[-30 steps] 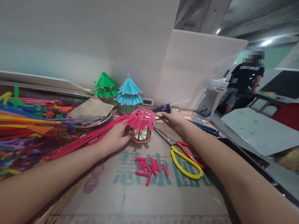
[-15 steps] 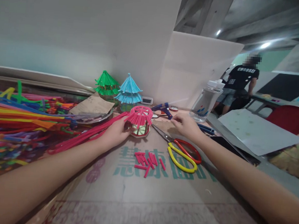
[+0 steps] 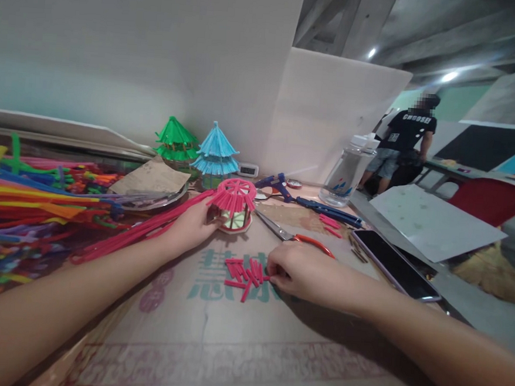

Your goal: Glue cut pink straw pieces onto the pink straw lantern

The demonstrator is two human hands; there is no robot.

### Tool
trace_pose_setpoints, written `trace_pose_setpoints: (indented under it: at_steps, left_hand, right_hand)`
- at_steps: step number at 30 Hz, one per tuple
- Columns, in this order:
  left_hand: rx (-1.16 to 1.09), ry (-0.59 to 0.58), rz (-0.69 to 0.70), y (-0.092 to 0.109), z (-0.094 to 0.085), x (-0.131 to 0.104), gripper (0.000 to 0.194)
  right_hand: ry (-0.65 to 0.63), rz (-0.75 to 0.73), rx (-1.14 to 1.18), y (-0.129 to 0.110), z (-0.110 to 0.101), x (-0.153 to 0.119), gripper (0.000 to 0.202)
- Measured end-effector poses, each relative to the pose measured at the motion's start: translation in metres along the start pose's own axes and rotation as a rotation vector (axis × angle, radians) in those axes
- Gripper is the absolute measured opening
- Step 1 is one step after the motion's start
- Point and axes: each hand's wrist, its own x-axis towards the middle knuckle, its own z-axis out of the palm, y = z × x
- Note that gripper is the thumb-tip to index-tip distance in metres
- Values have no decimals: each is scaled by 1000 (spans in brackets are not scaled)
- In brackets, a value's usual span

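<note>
Holding a small pink pavilion model (image 3: 236, 196) upright in the left hand (image 3: 194, 221), near the middle of a printed cardboard surface (image 3: 212, 343). Gripping it at its left side with bent fingers, thumb near the base, the farther fingertips hidden behind it. Reaching with the right hand (image 3: 298, 272) to the right edge of a loose pile of short pink strips (image 3: 245, 277), with thumb and forefinger drawn close together; unable to tell whether a strip is pinched between them.

Judging by looks, likely very light and rather fragile: soft, fuzzy strips around the roof, with thin, stiffer posts below. Best held low, by the pale base or across opposite posts, without squeezing the drooping roof fringe. Likely to tip or slide if nudged.

Standing behind, a blue model (image 3: 217, 155) and a green model (image 3: 176, 140), close enough to be bumped. Lying between the pavilion and the right forearm, scissors (image 3: 283, 233), partly covered by the right hand, blades towards the pavilion. Resting farther back, a blue glue gun (image 3: 275, 185); trailing in from the left, long pink stems (image 3: 149, 232). Placed off to the right, a phone (image 3: 393, 264) and a clear bottle (image 3: 345, 172).
</note>
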Motion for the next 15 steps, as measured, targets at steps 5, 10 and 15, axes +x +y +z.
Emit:
trace_pose_setpoints:
  at_steps: [5,10,15]
  left_hand:
    - [-26,-12,36,-1,0,-1,37]
    - [-17,-7,68,-6,2,-1,41]
    - [54,3,65,-9,4,-2,34]
  right_hand:
    - [269,26,189,-2,4,5,5]
    - [538,-80,650,-6,-3,31,8]
    - [677,-22,1053,-1,11,51,22]
